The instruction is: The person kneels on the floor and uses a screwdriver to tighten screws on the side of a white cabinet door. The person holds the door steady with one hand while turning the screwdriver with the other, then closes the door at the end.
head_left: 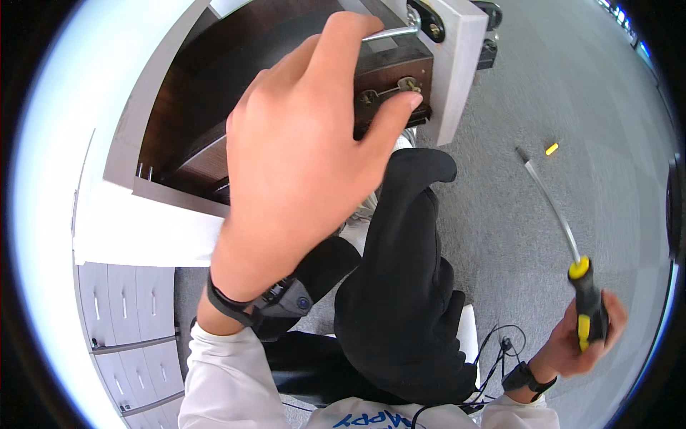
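Left hand (pixel 304 132): reaching over the front end of a dark brown board (pixel 389 68) that is sitting inside a grey-framed cabinet (pixel 121 157). Thumb and forefinger are spreading apart. The thumb tip is lying at a brass-coloured fitting (pixel 409 84) on the board's end; the forefinger is lying along a bent silver bar (pixel 396 33), which is reaching to the pale panel (pixel 457 71) at the cabinet's right edge. The remaining fingers are hiding from view, so I cannot tell whether this grip is clasping the board.

Right hand (pixel 572 357): holding a screwdriver (pixel 582 275), well apart from the cabinet's right edge. The grip is clasping its black-and-yellow handle; the shaft is pointing away from the person, its dark tip showing against the grey floor (pixel 500 236).

Surroundings: a small yellow stick (pixel 552 149) is lying on the floor, appearing just beside the screwdriver's tip. Black cables (pixel 506 345) are coiling near the right wrist. Grey drawers (pixel 128 304) are standing to the person's left.
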Demonstrator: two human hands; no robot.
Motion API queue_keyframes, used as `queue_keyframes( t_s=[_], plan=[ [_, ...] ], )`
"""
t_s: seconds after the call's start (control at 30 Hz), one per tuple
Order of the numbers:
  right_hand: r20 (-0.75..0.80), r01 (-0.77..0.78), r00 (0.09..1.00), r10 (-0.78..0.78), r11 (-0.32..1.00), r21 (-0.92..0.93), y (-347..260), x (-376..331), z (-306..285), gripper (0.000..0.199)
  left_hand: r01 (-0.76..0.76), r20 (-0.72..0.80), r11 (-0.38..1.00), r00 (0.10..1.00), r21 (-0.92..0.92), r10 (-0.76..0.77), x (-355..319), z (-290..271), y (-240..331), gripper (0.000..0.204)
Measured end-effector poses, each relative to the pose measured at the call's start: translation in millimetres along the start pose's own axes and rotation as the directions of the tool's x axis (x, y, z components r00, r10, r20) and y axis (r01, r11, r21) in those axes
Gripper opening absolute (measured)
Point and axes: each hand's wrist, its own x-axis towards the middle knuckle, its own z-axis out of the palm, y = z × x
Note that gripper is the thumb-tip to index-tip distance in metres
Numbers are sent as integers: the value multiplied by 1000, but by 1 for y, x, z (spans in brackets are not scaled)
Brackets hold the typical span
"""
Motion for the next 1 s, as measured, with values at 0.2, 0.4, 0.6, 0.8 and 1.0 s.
queue_keyframes(
  t_s=[0.2, 0.4, 0.6, 0.8, 1.0],
  plan=[
    [91, 24, 996, -24, 1000, -7, -16, 9, 32, 68, 0, -55, 997, 998, 80, 5, 9, 13, -7, 48],
    [192, -92, 979, 72, 991, 98, -27, 12, 56, 63, 22, -70, 996, 997, 91, -16, 9, 17, -10, 50],
    [173, 26, 985, -17, 999, -47, -34, 16, 71, 57, 8, -82, 995, 997, 98, 0, 11, 17, -15, 50],
    [224, 60, 974, -35, 993, -105, -38, 16, 74, 57, 1, -9, 975, 1000, 221, 1, 15, 12, -8, 50],
    [166, 48, 986, -26, 990, -130, -39, 14, 75, 59, -4, 11, 967, 1000, 253, 1, 21, 10, -5, 50]
  ],
)
